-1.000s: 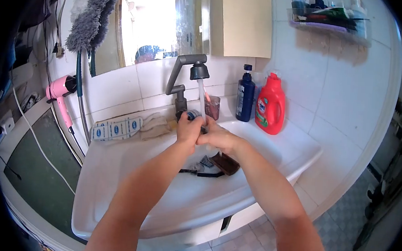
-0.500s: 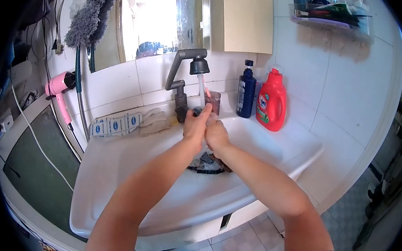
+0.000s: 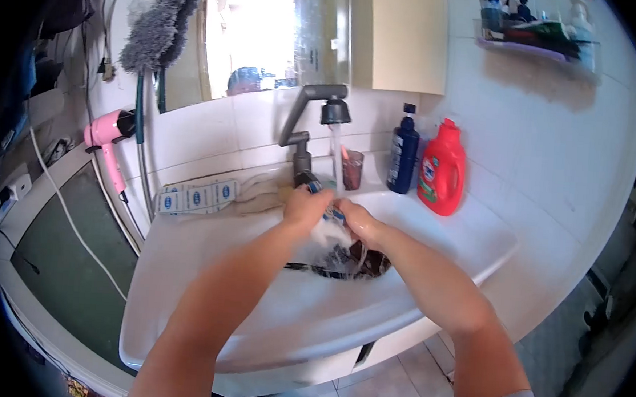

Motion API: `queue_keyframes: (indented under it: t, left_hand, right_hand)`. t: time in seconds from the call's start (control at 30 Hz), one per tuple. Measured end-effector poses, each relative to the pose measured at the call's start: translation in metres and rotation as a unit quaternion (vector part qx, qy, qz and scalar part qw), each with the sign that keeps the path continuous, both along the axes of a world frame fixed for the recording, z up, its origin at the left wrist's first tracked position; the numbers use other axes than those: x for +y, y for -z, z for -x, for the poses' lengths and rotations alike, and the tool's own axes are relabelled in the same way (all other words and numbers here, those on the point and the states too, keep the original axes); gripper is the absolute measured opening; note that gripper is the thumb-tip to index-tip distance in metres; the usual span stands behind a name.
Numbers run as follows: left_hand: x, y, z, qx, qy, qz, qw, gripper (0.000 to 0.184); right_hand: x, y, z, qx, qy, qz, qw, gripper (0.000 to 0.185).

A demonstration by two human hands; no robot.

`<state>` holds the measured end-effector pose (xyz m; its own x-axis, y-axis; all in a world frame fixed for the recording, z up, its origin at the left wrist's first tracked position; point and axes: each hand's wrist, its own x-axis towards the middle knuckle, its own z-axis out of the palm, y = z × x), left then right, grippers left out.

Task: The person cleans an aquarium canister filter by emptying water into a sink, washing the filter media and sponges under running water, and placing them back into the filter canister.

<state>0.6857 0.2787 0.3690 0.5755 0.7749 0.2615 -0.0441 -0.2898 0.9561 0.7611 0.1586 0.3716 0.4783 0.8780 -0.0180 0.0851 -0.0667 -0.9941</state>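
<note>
My left hand (image 3: 307, 209) and my right hand (image 3: 361, 223) are close together under the running faucet (image 3: 335, 112), above the sink (image 3: 181, 299). Between them, their fingers close on a wet blue-and-white cloth (image 3: 336, 217), whose exact kind I cannot make out. Its pale part hangs below the fingers in the falling water. Under the hands, a dark wet bundle (image 3: 369, 261), partly brown, lies in water at the bottom of the basin. Spray and my hands hide some of it.
Behind the basin stand a cup (image 3: 351, 173) with a toothbrush, a dark blue pump bottle (image 3: 404, 153) and a red detergent bottle (image 3: 443, 170). A patterned packet (image 3: 198, 196) and pale gloves (image 3: 258, 193) lie on the left rim. A pink hair dryer (image 3: 109, 142) hangs at left.
My hands have moved slightly apart and lower, and the blue-and-white cloth now shows between them. Water splashes more over the dark bundle. The whole view has shifted a little.
</note>
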Motion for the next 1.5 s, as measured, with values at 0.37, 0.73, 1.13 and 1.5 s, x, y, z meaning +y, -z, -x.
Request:
queue_keyframes:
  t: [0.37, 0.73, 1.13, 1.5]
  left_hand:
    - [-0.045, -0.016, 0.054, 0.019, 0.104, 0.091, 0.99, 0.035]
    - [-0.031, 0.01, 0.037, 0.005, 0.087, 0.09, 0.992, 0.039]
    - [-0.034, 0.004, 0.002, -0.127, 0.045, 0.231, 0.964, 0.045]
    - [-0.023, -0.009, -0.001, -0.107, 0.188, 0.342, 0.915, 0.05]
  right_hand:
    - [0.08, 0.147, -0.071, -0.501, -0.272, 0.207, 0.795, 0.037]
    - [0.037, 0.064, -0.08, -0.496, 0.009, 0.116, 0.861, 0.022]
    - [0.006, -0.012, 0.011, 0.184, 0.014, -0.002, 0.983, 0.057]
    - [0.015, 0.003, 0.002, 0.136, 0.065, -0.027, 0.988, 0.069]
